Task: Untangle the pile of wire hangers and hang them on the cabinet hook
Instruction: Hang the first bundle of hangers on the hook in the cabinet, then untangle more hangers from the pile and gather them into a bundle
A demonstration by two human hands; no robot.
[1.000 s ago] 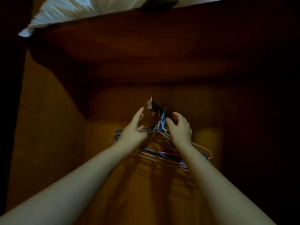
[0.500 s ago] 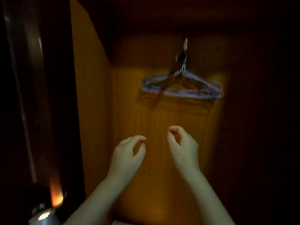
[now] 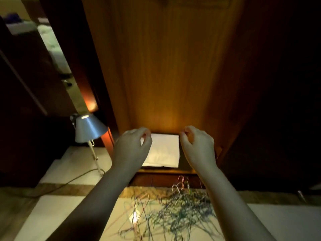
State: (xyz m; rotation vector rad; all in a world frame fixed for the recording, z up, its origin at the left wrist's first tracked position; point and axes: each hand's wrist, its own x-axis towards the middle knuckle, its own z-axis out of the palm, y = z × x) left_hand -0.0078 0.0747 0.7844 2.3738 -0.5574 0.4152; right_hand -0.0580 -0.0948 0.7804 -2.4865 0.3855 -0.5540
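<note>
Dim room, wooden cabinet (image 3: 165,66), pale floor (image 3: 52,214). View drops from hook to floor. Left hand (image 3: 132,148), right hand (image 3: 198,146) now low, loosely curled, empty. Hanger pile (image 3: 173,209) waits at floor's far edge, by cabinet foot. Likely next hanger.

Hanger pile (image 3: 173,211) on the floor (image 3: 57,214) before the cabinet (image 3: 165,66), sheet (image 3: 165,150) inside on its base, lamp (image 3: 88,129) left of it.

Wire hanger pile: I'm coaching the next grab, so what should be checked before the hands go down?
1. Left hand empty: ok.
2. Right hand empty: ok.
3. Tangled pile of coloured wire hangers in view on the floor: ok.
4. A single hanger lying free: cannot tell, blurred.
5. Cabinet hook in view: not ok.
6. Cord of silver cone-shade lamp apart from pile: ok.
</note>
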